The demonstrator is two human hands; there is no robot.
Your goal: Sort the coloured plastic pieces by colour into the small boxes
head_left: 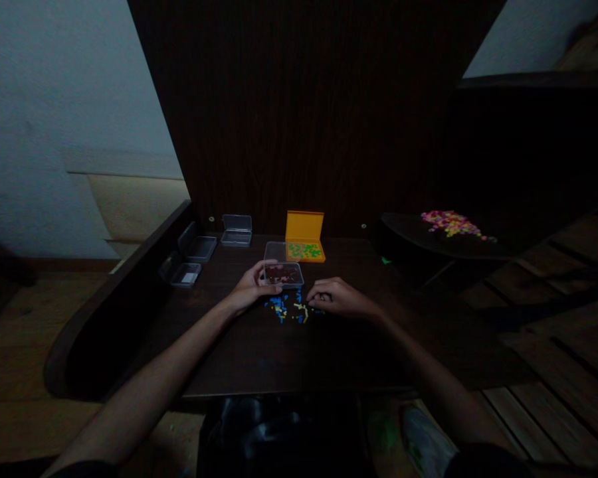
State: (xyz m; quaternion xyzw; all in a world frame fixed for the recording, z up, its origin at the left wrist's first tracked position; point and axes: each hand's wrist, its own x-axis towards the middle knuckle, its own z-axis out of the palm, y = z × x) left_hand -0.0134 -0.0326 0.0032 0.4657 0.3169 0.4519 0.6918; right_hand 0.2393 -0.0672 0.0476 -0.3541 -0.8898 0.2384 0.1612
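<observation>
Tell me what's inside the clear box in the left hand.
Small dark-red pieces lie inside the clear box, its lid open; the left hand holds its left side. Whatever sits beneath the top pieces is covered.

A dark desk (249,365) stands against a tall wood panel (319,113) in a dimly lit room, its left end closed by a rounded side board (124,302). A pale wall (54,86) rises at left, marked low down by a beige patch (137,202) above a brown baseboard (64,265) and a plank floor (24,378). At right, a curved ledge (403,226) juts out near deep shadow, with wooden slats (548,425) below. Two pale round fittings (211,219) dot the panel's foot.
</observation>
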